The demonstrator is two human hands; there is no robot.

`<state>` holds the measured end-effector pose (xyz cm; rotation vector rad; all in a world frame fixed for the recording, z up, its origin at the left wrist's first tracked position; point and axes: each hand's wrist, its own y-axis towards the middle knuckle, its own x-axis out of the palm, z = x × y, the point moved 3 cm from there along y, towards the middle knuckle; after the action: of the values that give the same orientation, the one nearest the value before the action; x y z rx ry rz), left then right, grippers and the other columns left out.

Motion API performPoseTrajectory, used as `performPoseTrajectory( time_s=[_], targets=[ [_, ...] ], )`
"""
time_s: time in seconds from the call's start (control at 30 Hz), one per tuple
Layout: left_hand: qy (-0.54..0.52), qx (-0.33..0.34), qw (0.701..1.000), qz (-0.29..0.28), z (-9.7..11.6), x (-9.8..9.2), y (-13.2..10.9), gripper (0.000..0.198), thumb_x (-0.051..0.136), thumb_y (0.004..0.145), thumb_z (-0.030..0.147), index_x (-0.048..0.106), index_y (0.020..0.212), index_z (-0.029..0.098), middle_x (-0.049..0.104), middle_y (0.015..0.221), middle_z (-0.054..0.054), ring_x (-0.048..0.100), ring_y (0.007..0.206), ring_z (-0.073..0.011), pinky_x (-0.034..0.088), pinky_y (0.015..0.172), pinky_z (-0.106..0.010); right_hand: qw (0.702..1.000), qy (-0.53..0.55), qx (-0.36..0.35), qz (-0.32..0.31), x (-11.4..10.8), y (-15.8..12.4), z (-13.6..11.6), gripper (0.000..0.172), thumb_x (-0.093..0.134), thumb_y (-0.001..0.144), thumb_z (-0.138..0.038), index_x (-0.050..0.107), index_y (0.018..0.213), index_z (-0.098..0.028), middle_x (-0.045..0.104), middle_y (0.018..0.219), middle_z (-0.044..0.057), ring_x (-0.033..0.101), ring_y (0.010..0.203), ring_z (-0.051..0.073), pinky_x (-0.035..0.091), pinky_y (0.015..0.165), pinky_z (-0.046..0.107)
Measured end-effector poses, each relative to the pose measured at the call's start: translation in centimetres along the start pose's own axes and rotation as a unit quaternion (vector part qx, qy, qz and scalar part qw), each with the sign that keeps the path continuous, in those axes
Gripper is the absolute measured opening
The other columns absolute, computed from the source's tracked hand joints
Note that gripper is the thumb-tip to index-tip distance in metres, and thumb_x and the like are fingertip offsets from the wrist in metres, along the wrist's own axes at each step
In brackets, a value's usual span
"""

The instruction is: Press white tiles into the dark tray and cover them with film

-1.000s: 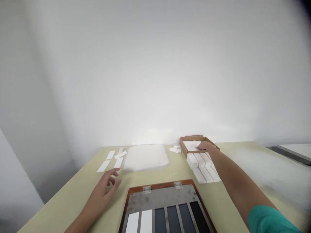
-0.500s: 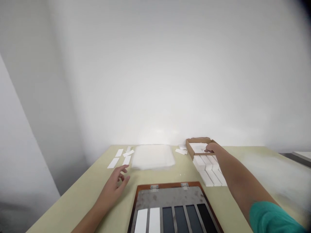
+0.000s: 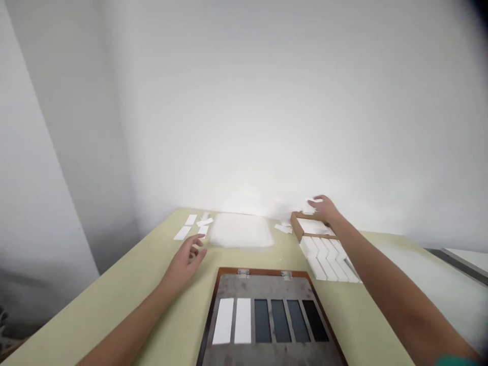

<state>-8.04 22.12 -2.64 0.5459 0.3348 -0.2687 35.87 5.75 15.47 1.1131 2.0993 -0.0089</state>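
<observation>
Above the open cardboard box (image 3: 297,230) at the back right, my right hand (image 3: 327,208) pinches a white card (image 3: 309,206); whether it is one piece or several I cannot tell. My left hand (image 3: 183,264) hovers or rests over the left of the table with its fingers apart and curved, holding nothing. In front of me lies a metal plate (image 3: 263,286) with a row of slots, set in a hinged wooden frame (image 3: 223,271). White strips (image 3: 223,321) fill the two leftmost slots; the others look dark.
Stacks of white strips (image 3: 328,259) lie before the box. Loose white cards (image 3: 183,233) are scattered at the back left, and more white pieces (image 3: 283,229) beside the box. A whitish, blurred flat block (image 3: 242,231) sits at the back middle, near the wall (image 3: 244,127).
My right hand has risen out of the box, bringing up a white card. The view has tilted down, showing more of the slotted plate. My left hand keeps nearly the same open pose.
</observation>
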Motion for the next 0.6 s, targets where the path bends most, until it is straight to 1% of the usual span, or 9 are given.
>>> performPoseTrajectory(
  time_s=[0.1,0.2,0.27,0.3,0.33,0.4,0.5,0.57,0.6],
  targets=[
    [-0.025,-0.027,0.999,0.037,-0.1,-0.5,0.3,0.038,0.068,0.106,0.039,0.062,0.136,0.017,0.067,0.129,-0.011,0.071,0.107,-0.0239,0.064,0.091,-0.044,0.986,-0.007,-0.070,-0.152,8.0,-5.2,-4.7,0.038,0.068,0.104,-0.039,0.064,0.136,-0.019,0.067,0.135,0.011,0.070,0.113,0.025,0.062,0.095,0.047],
    [-0.030,-0.041,0.995,0.088,0.2,-2.1,0.4,0.038,0.068,0.106,0.040,0.062,0.136,0.017,0.067,0.131,-0.011,0.071,0.109,-0.0245,0.063,0.092,-0.045,0.947,-0.016,-0.139,-0.290,16.5,-13.3,-9.1,0.036,0.068,0.104,-0.039,0.065,0.134,-0.019,0.068,0.134,0.010,0.070,0.111,0.024,0.062,0.094,0.045],
    [-0.022,-0.040,0.992,0.121,0.6,-3.6,0.3,0.039,0.067,0.106,0.040,0.062,0.137,0.017,0.067,0.132,-0.011,0.070,0.110,-0.0249,0.063,0.093,-0.045,0.915,-0.023,-0.183,-0.360,20.5,-18.3,-11.3,0.038,0.069,0.104,-0.040,0.065,0.134,-0.018,0.069,0.132,0.010,0.071,0.110,0.024,0.062,0.094,0.046],
    [-0.015,-0.036,0.990,0.134,0.8,-4.4,0.2,0.039,0.067,0.106,0.040,0.062,0.137,0.017,0.066,0.133,-0.011,0.070,0.111,-0.0251,0.063,0.094,-0.046,0.901,-0.030,-0.203,-0.382,21.8,-20.3,-12.1,0.037,0.069,0.104,-0.040,0.065,0.133,-0.018,0.069,0.131,0.010,0.071,0.110,0.024,0.062,0.094,0.046],
    [-0.008,-0.031,0.989,0.146,0.9,-5.1,0.1,0.039,0.068,0.106,0.040,0.062,0.137,0.017,0.066,0.133,-0.011,0.070,0.111,-0.0254,0.063,0.094,-0.046,0.890,-0.038,-0.222,-0.396,22.6,-21.7,-12.6,0.038,0.070,0.103,-0.040,0.065,0.133,-0.018,0.069,0.132,0.010,0.071,0.112,0.025,0.062,0.095,0.047],
    [0.007,-0.021,0.986,0.162,1.0,-6.0,-0.1,0.039,0.068,0.106,0.039,0.062,0.137,0.017,0.066,0.134,-0.011,0.070,0.113,-0.0258,0.062,0.095,-0.047,0.877,-0.056,-0.261,-0.400,22.9,-23.1,-13.0,0.039,0.070,0.103,-0.040,0.065,0.135,-0.018,0.067,0.136,0.011,0.069,0.117,0.027,0.060,0.099,0.050],
    [0.018,-0.012,0.986,0.166,0.7,-6.0,-0.3,0.039,0.068,0.106,0.039,0.062,0.137,0.017,0.066,0.134,-0.011,0.069,0.113,-0.0259,0.062,0.096,-0.047,0.853,-0.067,-0.335,-0.395,21.9,-22.6,-12.7,0.044,0.069,0.103,-0.041,0.061,0.142,-0.020,0.060,0.148,0.012,0.063,0.129,0.031,0.055,0.108,0.056],
    [0.016,-0.007,0.988,0.152,0.5,-5.3,-0.4,0.037,0.068,0.106,0.039,0.063,0.136,0.018,0.066,0.134,-0.011,0.069,0.113,-0.0256,0.062,0.096,-0.047,0.808,-0.069,-0.396,-0.430,21.2,-22.2,-12.4,0.050,0.069,0.103,-0.044,0.058,0.147,-0.022,0.056,0.153,0.013,0.057,0.137,0.033,0.047,0.114,0.060],
    [0.014,-0.005,0.990,0.143,0.4,-4.9,-0.4,0.037,0.068,0.106,0.039,0.063,0.136,0.018,0.066,0.134,-0.011,0.070,0.113,-0.0254,0.062,0.096,-0.047,0.783,-0.073,-0.421,-0.452,21.0,-22.1,-12.4,0.058,0.071,0.100,-0.047,0.055,0.151,-0.023,0.055,0.155,0.013,0.054,0.140,0.035,0.043,0.117,0.062]
  ],
)
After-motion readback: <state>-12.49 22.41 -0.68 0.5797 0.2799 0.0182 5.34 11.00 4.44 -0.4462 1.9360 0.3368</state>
